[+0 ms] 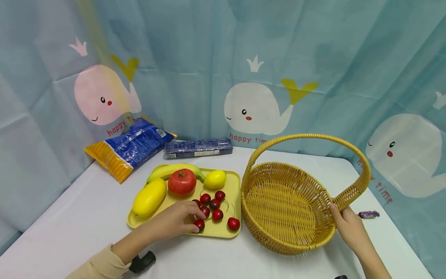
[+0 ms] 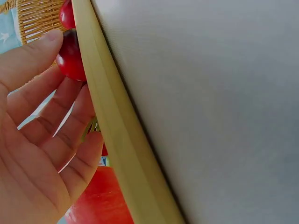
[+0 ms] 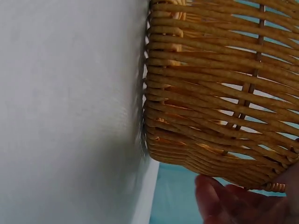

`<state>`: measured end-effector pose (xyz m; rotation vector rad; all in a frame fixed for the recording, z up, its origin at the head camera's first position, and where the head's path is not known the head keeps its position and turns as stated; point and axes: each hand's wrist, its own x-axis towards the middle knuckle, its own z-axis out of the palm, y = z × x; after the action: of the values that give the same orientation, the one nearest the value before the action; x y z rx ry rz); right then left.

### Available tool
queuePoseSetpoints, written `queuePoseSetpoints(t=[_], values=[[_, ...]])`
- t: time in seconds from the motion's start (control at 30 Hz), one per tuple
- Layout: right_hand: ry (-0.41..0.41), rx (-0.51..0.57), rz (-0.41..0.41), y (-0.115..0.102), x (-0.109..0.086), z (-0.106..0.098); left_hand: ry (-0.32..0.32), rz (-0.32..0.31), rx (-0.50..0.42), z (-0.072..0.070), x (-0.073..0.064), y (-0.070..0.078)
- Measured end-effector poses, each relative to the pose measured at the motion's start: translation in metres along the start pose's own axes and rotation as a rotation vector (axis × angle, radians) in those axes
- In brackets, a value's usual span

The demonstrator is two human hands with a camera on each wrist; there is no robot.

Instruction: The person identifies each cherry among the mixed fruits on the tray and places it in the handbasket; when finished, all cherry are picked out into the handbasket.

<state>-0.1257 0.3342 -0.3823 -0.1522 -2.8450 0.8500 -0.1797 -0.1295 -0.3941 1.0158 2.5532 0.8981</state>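
My left hand [image 1: 177, 219] reaches over the front of the yellow tray [image 1: 223, 231]. Its thumb and fingers pinch a dark red cherry [image 2: 71, 58] beside the tray's edge. Several more cherries [image 1: 217, 215], some with stems, lie just right of the fingers. On the right, my right hand [image 1: 350, 228] grips the rim of a wicker basket [image 1: 278, 209] near the foot of its handle, with the thumb over the rim. The basket holds nothing. Fingertips [image 3: 205, 191] of that hand show against the woven outside in the right wrist view.
Also on the tray are a red tomato-like fruit [image 1: 182, 182], a banana [image 1: 170, 170], a lemon [image 1: 215, 179] and a yellow oval melon [image 1: 150, 197]. Behind it lie a blue-and-orange snack bag [image 1: 136, 143] and a dark blue packet [image 1: 198, 148]. A purple wrapped candy [image 1: 368, 214] sits far right.
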Motion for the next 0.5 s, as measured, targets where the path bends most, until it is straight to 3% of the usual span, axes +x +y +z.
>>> queuePoseSetpoints(t=[0.07,0.3,0.5], values=[[0.033,-0.005,0.043,-0.0022,-0.0004,0.0001,-0.014,-0.01,0.026,-0.0002,0.0002,0.0008],[0.305,0.016,0.099,-0.0085,-0.0049,0.007,-0.058,-0.036,0.118,0.0006,0.0015,0.0031],[0.362,0.058,0.137,-0.0102,-0.0054,0.0067,-0.054,-0.04,0.124,-0.003,0.0032,0.0075]])
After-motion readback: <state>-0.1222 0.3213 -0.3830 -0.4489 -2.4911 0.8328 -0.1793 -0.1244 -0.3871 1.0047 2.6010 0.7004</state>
